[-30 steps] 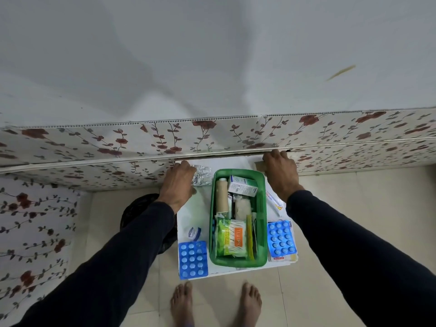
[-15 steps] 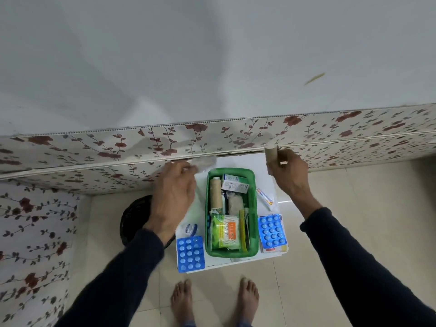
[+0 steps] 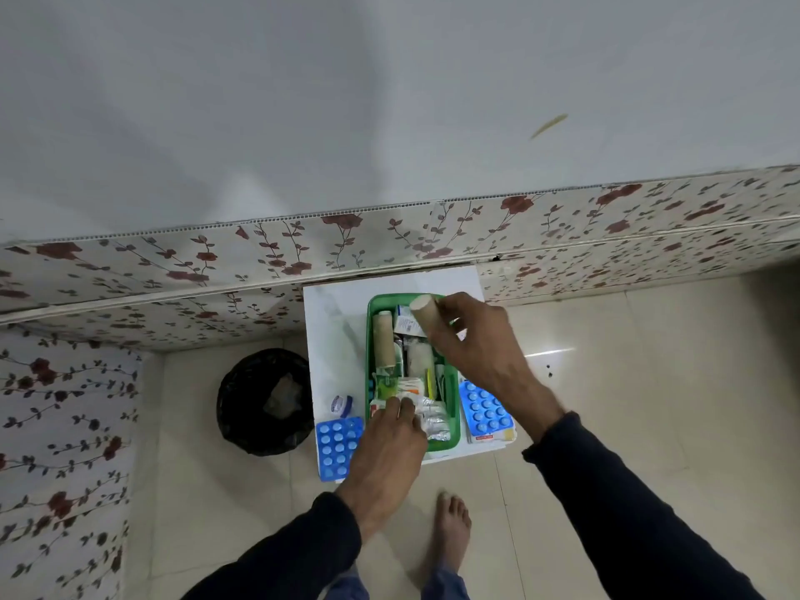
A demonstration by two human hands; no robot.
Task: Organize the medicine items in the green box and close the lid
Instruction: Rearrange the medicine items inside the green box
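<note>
The open green box (image 3: 369, 339) stands on a small white table (image 3: 333, 331), packed with a tan bandage roll (image 3: 383, 339), small cartons and sachets. My right hand (image 3: 472, 339) holds a second tan bandage roll (image 3: 423, 311) over the box's far end. My left hand (image 3: 389, 443) is at the box's near end, its fingers on a silver foil strip (image 3: 433, 420) lying inside. One blue pill tray (image 3: 337, 443) lies left of the box and another blue pill tray (image 3: 485, 409) lies right of it. No lid shows.
A small round jar (image 3: 341, 404) sits on the table left of the box. A black-lined bin (image 3: 266, 402) stands on the tiled floor to the left. A floral panel (image 3: 259, 270) runs behind the table. My bare foot (image 3: 452, 526) is just below the table.
My left hand carried the foil strip from the table's far left corner into the box's near end. My right hand brought the tan roll from the far right corner to above the box.
</note>
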